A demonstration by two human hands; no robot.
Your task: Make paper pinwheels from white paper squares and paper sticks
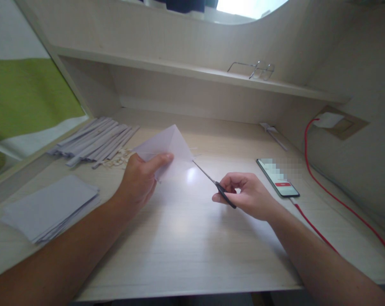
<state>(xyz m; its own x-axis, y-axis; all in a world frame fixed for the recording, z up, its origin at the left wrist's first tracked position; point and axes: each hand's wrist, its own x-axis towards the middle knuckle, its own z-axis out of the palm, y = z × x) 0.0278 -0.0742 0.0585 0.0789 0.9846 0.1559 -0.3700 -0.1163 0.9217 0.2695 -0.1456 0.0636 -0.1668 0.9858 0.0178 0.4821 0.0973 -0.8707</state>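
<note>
A folded sheet of white paper (pixel 178 146) is raised above the desk, pinched by my left hand (pixel 144 174) with the thumb on top. My right hand (pixel 243 191) grips a pair of scissors (pixel 222 193) by its black handles. The thin metal blades point up and left, and their tips meet the right edge of the paper. Whether the blades are around the paper or only touching it, I cannot tell. My left fingers are mostly hidden behind the paper.
Several rolled paper strips (pixel 99 138) lie at the back left beside small pale scraps (pixel 118 158). A paper stack (pixel 52 206) rests at front left. On the right are a phone (pixel 275 180) and red cable (pixel 335 195). Glasses (pixel 259 70) sit on the shelf (pixel 179 70).
</note>
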